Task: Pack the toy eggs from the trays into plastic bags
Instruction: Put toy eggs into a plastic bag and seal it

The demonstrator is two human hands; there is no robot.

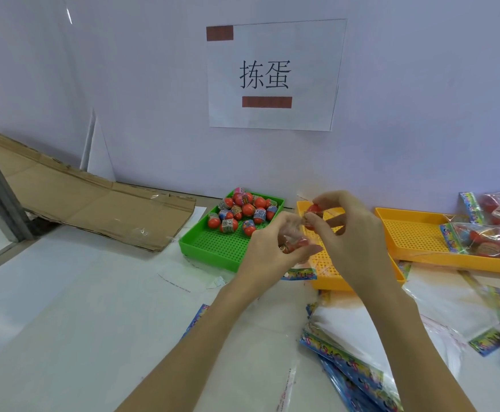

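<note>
Right hand pinches a red toy egg over the yellow tray, left hand grips a clear plastic bag (eggs inside). More eggs sit in the green tray.

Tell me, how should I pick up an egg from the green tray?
Pinch one toy egg at the pile's near edge around its round middle, coming from above. The green tray is open on top, and that front egg has bare floor beside it.
</note>
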